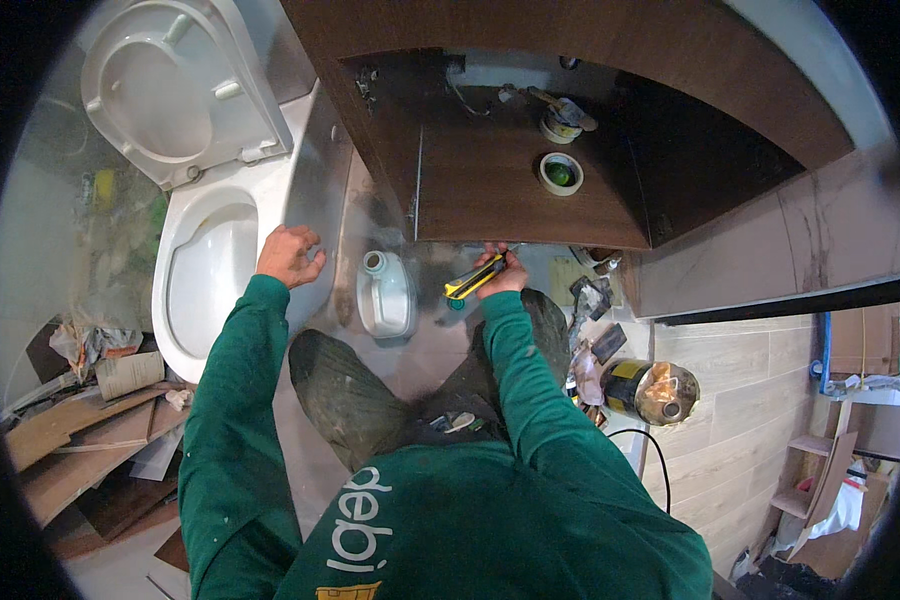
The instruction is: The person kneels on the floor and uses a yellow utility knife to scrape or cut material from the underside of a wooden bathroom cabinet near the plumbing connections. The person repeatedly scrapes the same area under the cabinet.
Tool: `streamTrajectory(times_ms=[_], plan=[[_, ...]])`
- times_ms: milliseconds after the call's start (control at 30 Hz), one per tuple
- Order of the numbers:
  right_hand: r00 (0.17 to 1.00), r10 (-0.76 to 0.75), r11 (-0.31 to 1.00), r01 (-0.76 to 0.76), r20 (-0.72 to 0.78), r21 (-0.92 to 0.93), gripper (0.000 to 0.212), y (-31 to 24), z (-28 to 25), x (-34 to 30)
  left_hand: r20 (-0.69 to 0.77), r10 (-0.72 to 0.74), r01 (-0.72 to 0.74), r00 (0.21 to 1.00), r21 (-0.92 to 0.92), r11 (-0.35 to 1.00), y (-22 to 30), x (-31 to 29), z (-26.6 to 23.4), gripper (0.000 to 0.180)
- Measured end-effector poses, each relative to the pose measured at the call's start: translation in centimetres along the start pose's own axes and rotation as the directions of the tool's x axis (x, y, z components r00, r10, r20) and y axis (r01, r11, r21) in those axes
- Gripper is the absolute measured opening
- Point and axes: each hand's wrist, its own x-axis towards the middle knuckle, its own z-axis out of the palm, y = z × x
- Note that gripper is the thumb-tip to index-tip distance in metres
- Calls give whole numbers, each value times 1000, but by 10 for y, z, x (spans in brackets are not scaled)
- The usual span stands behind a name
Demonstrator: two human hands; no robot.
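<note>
My right hand (503,277) is closed round a yellow and black utility knife (473,278), just below the front edge of a dark brown cabinet (520,205). Whether the blade is out I cannot make out. At the side of the white toilet (215,275), my left hand (290,257) has loosely bent fingers, set apart, and holds nothing. It seems to rest against the toilet's edge. Between my hands, a white plastic jug (388,300) without a cap stands on the floor. A small green cap (456,304) lies under the knife.
Inside the cabinet are a roll of tape (547,176) and a small tub with a brush (562,120). Scrap boards (90,430) are piled at the left. A cut-open bottle (660,390), a black cable (663,465) and loose debris lie at the right. The toilet lid (160,100) is raised.
</note>
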Motion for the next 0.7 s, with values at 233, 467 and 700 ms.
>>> streamTrajectory(times_ms=[233,467,700], plan=[[999,2,998,0,36,-58,31,18,1,-16,-70,-5,1,998,-48,999,-2,0,3,21],[990,115,990,-107,80,-93,30,49,2,-10,-72,-15,14,997,-16,1000,-2,1,3,22],[988,114,988,-101,105,-118,30,43,-4,-14,-90,-46,41,995,-55,998,0,1,3,19]])
